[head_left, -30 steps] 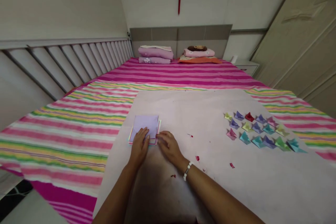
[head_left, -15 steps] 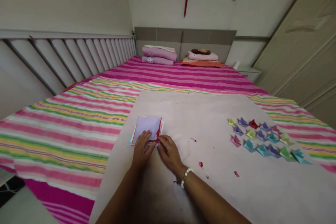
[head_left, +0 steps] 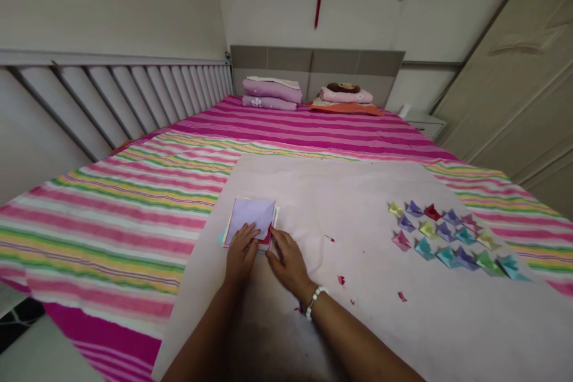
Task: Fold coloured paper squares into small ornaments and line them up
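A stack of square coloured paper (head_left: 264, 210) lies on the pale mat, a lilac sheet uppermost and a red one showing beneath it at the near right corner. My left hand (head_left: 240, 255) rests on the near side of the stack, fingers spread over the lilac sheet and thumb near the red part. At the right edge, my right hand (head_left: 289, 262), with a white bead bracelet (head_left: 317, 301) at the wrist, touches the near right corner with its fingertips. Its thumb stays apart from the index finger. The undersides of the right fingers are hidden.
Several small folded paper boats (head_left: 445, 231) in mixed colours stand in rows on the right of the mat (head_left: 340, 191). Red paper scraps (head_left: 341, 280) lie between. Beyond are a striped bedspread (head_left: 134, 191), folded bedding (head_left: 271, 92) and a rail (head_left: 134, 89) at left.
My right thumb has drawn away from the red corner, toward me. The left thumb has closed in toward its fingers, and the lower edge of the red sheet shows flatter and clearer.
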A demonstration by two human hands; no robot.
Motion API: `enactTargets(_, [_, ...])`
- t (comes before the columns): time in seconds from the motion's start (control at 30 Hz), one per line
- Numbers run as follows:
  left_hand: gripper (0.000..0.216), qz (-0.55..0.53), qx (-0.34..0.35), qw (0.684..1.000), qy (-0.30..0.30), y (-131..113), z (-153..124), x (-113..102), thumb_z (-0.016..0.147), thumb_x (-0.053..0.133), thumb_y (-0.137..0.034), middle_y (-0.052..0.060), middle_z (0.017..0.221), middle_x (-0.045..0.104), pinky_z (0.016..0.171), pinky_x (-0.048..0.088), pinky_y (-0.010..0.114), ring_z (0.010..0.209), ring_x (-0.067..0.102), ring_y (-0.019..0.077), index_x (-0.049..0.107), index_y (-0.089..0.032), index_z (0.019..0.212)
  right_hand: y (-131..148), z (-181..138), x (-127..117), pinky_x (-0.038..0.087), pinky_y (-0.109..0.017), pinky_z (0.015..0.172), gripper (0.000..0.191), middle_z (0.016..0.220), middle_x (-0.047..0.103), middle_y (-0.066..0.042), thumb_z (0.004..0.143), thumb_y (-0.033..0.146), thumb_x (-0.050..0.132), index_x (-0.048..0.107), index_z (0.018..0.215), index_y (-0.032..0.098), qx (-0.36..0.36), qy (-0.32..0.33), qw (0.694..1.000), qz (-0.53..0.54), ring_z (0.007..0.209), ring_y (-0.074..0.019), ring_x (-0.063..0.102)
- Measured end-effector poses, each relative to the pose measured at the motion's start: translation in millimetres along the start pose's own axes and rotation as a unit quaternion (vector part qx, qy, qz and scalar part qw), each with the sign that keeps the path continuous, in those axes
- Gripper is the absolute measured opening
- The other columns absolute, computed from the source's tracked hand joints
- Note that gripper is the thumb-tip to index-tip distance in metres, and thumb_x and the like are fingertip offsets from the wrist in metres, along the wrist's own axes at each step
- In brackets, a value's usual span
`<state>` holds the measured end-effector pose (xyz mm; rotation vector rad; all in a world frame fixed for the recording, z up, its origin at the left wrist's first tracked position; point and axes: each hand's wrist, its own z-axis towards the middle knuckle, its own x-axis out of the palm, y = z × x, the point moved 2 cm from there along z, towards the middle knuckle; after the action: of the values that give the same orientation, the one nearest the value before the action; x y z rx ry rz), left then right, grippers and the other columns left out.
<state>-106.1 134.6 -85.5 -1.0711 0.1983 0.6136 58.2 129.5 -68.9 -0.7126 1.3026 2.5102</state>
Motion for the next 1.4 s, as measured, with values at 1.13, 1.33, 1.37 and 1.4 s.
enactTargets(1.13, [0.031, 0.175, 0.293, 0.932, 0.123, -131, -61, -1, 0.087, 0.049, -0.011, 0.004, 0.116, 0.071, 0.11, 0.032, 0.051, 0.123, 0.056, 0.0254, 0.068, -0.028, 0.106, 32, -54, -96, 0.056, -0.035, 0.078, 0.043, 0.1, 0.072, -0.006, 0.072, 0.012, 0.062, 0.069, 0.112, 0.026, 0.071, -0.071, 0.983, 0.156, 0.087, -0.0216, 0.068])
enactTargets(1.33, [0.039, 0.025, 0.152, 0.983, 0.098, -138, -58, -30, 0.089, 0.052, -0.043, 0.007, 0.146, 0.048, 0.112, 0.034, 0.052, 0.138, 0.038, 0.0293, 0.059, -0.029, 0.125, 39, -79, -131, 0.057, -0.033, 0.074, 0.023, 0.091, 0.075, -0.004, 0.071, 0.014, 0.066, 0.074, 0.089, 0.025, 0.122, -0.127, 0.966, 0.188, 0.084, -0.0221, 0.07])
enactTargets(1.37, [0.035, -0.013, 0.083, 0.994, 0.063, -133, -54, -36, 0.093, 0.046, -0.038, 0.005, 0.148, 0.046, 0.112, 0.035, 0.05, 0.138, 0.039, 0.0271, 0.06, -0.029, 0.124, 43, -81, -137, 0.057, -0.033, 0.073, 0.023, 0.091, 0.075, -0.004, 0.07, 0.015, 0.068, 0.074, 0.089, 0.025, 0.128, -0.131, 0.964, 0.191, 0.083, -0.0223, 0.07])
enactTargets(1.4, [0.034, -0.05, 0.029, 0.997, 0.049, -128, -50, -39, 0.093, 0.047, -0.036, 0.004, 0.148, 0.046, 0.111, 0.037, 0.049, 0.138, 0.039, 0.0267, 0.061, -0.029, 0.123, 46, -83, -142, 0.057, -0.033, 0.073, 0.023, 0.091, 0.075, -0.004, 0.07, 0.015, 0.07, 0.075, 0.089, 0.026, 0.13, -0.134, 0.963, 0.193, 0.083, -0.0224, 0.07])
